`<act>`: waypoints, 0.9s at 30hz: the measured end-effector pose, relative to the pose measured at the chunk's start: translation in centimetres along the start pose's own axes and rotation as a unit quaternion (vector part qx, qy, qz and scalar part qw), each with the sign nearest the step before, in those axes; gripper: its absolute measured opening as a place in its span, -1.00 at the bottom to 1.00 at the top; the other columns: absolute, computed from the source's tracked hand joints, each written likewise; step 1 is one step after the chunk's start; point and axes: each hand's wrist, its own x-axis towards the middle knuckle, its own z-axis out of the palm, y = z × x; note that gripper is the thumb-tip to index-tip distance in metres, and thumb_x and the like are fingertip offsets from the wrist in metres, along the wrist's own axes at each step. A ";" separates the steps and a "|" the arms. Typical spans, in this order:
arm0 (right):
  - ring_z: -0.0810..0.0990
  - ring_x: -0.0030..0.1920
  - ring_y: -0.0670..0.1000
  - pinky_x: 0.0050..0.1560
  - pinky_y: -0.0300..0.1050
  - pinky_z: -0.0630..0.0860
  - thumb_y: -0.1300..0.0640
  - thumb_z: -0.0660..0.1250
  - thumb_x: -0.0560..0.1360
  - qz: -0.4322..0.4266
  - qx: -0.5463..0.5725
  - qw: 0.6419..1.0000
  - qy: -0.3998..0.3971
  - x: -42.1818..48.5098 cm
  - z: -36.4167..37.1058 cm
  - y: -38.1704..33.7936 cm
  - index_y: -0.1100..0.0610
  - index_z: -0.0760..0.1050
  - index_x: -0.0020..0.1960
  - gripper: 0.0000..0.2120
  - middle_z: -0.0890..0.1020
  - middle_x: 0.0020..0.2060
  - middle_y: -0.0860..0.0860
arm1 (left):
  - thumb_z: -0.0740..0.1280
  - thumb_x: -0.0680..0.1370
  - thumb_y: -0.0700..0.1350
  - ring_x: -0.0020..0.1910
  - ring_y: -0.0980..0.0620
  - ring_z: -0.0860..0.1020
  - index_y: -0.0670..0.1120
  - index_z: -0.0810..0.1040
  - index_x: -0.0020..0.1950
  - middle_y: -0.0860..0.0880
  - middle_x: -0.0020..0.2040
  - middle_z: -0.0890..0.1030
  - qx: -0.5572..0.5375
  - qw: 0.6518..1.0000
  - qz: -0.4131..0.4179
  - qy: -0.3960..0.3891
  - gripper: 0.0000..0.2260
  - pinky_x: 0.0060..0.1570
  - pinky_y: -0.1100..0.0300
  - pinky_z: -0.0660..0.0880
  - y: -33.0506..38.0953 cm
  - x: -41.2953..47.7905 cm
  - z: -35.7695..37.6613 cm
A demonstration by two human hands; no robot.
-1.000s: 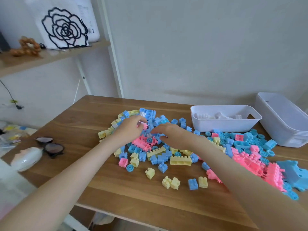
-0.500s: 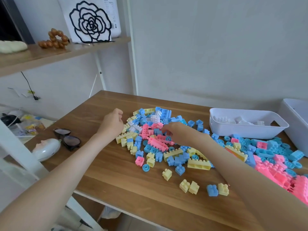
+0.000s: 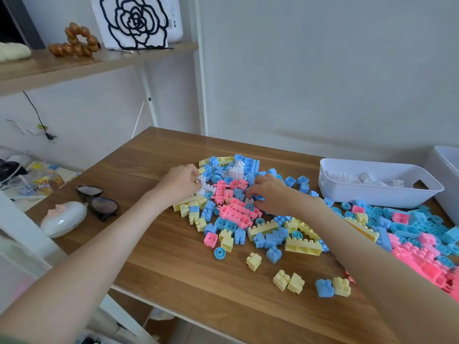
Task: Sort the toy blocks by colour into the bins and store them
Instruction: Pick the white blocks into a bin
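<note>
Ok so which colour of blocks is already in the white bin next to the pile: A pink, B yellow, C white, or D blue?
C: the white bin holds only white blocks, while the pink, yellow and blue ones lie out on the table.
</note>
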 end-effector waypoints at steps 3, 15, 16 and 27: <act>0.28 0.19 0.03 0.16 -0.09 0.24 0.11 0.21 0.56 -0.014 0.010 1.000 -0.012 0.0 0.2 -0.1 -0.04 0.40 0.33 -0.66 0.40 0.15 0.03 | 0.30 0.56 -0.06 -0.01 0.07 0.49 0.03 0.49 0.22 0.00 0.06 0.52 -0.004 1.000 0.018 -0.008 -0.77 -0.15 0.23 0.37 -0.5 0.4 0.0; 0.27 0.20 0.00 0.18 -0.11 0.22 0.10 0.23 0.55 -0.002 0.022 0.998 0.064 -0.6 0.6 0.3 0.03 0.41 0.26 -0.72 0.39 0.18 0.00 | 0.17 0.61 -0.06 0.18 -0.03 0.46 0.05 0.46 0.19 0.01 0.14 0.54 0.068 0.996 0.011 -0.052 -0.82 0.20 0.02 0.26 0.4 0.7 0.2; 0.28 0.21 0.00 0.19 -0.11 0.24 0.10 0.23 0.55 0.002 0.033 0.997 0.070 -0.6 0.5 0.5 0.03 0.40 0.26 -0.73 0.40 0.18 -0.01 | 0.16 0.62 -0.03 0.17 -0.02 0.47 0.05 0.46 0.15 0.02 0.12 0.54 0.072 0.996 0.008 -0.046 -0.84 0.16 0.04 0.23 0.6 0.7 0.2; 0.41 0.10 0.02 0.03 -0.14 0.12 0.13 0.19 0.55 0.070 0.053 0.958 0.272 -2.3 0.3 3.0 0.08 0.44 0.10 -0.85 0.53 0.01 -0.07 | 0.19 0.60 -0.17 0.04 0.01 0.46 -0.03 0.50 0.02 0.03 -0.01 0.55 0.085 0.982 0.062 0.154 -0.88 0.07 0.11 0.20 3.4 -0.5 1.5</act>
